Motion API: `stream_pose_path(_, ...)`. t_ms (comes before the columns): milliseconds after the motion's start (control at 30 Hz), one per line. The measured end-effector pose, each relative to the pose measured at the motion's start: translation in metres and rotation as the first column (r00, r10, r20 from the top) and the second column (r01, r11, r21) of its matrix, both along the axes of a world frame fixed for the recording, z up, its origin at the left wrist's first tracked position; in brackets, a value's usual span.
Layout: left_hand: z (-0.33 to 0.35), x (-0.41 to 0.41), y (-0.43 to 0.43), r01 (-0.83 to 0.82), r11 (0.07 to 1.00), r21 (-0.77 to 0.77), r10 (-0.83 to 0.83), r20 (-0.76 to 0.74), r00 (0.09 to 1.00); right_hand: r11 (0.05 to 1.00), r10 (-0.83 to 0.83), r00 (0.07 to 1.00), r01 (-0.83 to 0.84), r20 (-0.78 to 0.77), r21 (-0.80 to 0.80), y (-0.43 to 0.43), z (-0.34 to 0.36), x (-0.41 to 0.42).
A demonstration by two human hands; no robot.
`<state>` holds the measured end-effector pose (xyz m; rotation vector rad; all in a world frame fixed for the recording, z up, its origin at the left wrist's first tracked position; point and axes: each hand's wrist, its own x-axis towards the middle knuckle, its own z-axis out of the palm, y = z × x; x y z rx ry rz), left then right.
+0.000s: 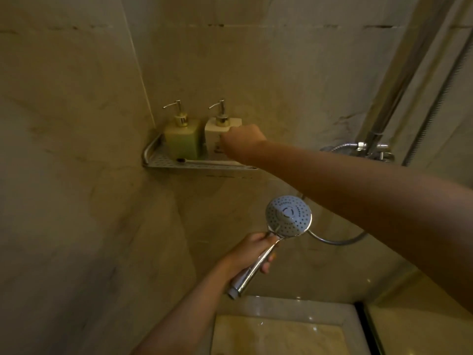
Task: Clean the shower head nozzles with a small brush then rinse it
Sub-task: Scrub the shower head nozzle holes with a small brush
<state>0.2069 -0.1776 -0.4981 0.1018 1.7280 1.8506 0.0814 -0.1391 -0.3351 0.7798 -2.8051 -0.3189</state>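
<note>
While the left hand (252,254) grips the chrome handle of the shower head (289,217) low in the middle of the view, fingers wrapped round it, the perforated face is tilted up and toward the camera just above that hand. A metal hose (337,239) loops away behind the head to the right. Well above, the right hand (243,144) is stretched out to the corner shelf (153,160), its back to the camera and its fingers curled downward; whether they hold anything cannot be told. A small brush (204,162) lies flat along the front of the shelf, dark bristle end to the left, its pale handle running right to pass under that hand. Behind the brush stand a green pump bottle (183,139) and a white pump bottle (213,134), side by side, the white one partly hidden by the knuckles. Farther right, a chrome mixer valve (368,149) sits on the tiled wall at the foot of a riser pipe (399,85).
</note>
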Motion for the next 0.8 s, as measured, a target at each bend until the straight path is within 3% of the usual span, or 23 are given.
stream_pose_path(100,-0.005,-0.010,-0.008,0.049,0.999,0.005,-0.049,0.002,0.999,0.994,-0.005,1.000,0.007,-0.028,0.106,-0.010,-0.006,-0.010)
stream_pose_path(533,-0.017,-0.040,-0.013,0.098,0.995,-0.022,-0.098,-0.013,0.995,0.996,0.002,0.998,-0.007,0.059,0.087,-0.024,-0.025,-0.031)
stream_pose_path(633,-0.015,-0.045,-0.010,0.112,0.993,-0.028,-0.112,-0.015,0.994,1.000,0.025,0.999,-0.025,0.032,0.017,-0.019,-0.020,-0.028)
stream_pose_path(800,-0.009,-0.047,0.005,0.110,0.994,0.013,-0.110,0.027,0.994,0.971,0.042,0.998,-0.030,0.043,-0.238,0.022,-0.008,-0.008)
